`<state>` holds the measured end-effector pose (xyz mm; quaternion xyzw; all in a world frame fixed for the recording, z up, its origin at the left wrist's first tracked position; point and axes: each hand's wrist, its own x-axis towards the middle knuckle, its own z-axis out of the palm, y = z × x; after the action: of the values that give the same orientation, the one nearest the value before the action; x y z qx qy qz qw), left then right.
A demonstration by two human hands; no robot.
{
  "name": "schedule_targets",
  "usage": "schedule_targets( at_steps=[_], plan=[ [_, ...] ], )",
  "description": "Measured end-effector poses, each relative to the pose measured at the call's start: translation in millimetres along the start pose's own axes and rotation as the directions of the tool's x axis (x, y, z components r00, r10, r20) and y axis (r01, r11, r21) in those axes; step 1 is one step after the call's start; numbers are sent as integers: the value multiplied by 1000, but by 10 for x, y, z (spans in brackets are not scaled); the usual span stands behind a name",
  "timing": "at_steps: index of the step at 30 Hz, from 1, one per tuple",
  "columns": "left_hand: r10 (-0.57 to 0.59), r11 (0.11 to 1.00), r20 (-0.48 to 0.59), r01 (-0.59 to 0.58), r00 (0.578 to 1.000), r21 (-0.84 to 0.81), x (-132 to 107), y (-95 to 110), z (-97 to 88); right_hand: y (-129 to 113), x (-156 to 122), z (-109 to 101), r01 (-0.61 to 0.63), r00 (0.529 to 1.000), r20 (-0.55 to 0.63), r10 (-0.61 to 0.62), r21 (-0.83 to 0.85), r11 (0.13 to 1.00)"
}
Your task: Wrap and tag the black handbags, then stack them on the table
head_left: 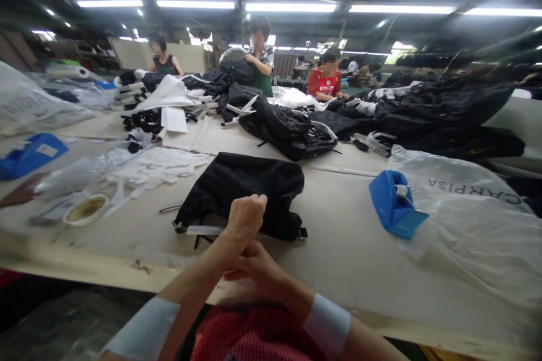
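A black bag (249, 180) lies flat on the table in front of me, with a buckle at each lower corner. Over its lower middle, my left hand (248, 215) is closed in a fist; whatever it may grip is hidden. My right hand (258, 265) is just below, partly behind my left wrist, its fingers curled together. What they hold, if anything, does not show. A white strip (205, 230) runs along the bag's near edge, its right end hidden by my left hand.
White strips (156, 169) lie left beside a tape roll (86, 210). Blue tape dispensers stand left (36, 153) and right (397, 203), the right one beside a printed plastic bag (474, 208). Black bags (292, 127) are heaped behind. Three people work across the table.
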<state>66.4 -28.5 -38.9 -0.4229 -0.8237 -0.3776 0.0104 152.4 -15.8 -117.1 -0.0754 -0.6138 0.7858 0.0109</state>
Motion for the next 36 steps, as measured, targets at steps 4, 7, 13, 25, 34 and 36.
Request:
schedule_targets(
  at_steps=[4, 7, 13, 25, 34, 36],
  plan=[
    [-247, 903, -87, 196, 965, -383, -232, -211, 117, -96, -410, -454, -121, 991, -67, 117, -60, 991],
    [-443, 606, 28, 322, 896, -727, -225, -203, 194, -317, -513, -687, 26, 983, -173, -65, -217, 976],
    [-540, 178, 283, 437, 792, -882, -148, -147, 175, -573, -426, -781, 104, 933, -311, -182, -251, 962],
    [-417, 262, 326, 455, 849, -851, -368, -228, 108, -609, -121, -692, 81, 865, -345, -363, -619, 781],
    [-443, 210, 365, 491, 819, -846, -388, -326, -9, -1181, -54, -983, 301, 809, 137, -571, -932, 202],
    [-474, 191, 339, 471, 812, -861, -360, -358, -36, -1138, -25, -1132, 275, 825, 211, -524, -960, 45]
  ],
)
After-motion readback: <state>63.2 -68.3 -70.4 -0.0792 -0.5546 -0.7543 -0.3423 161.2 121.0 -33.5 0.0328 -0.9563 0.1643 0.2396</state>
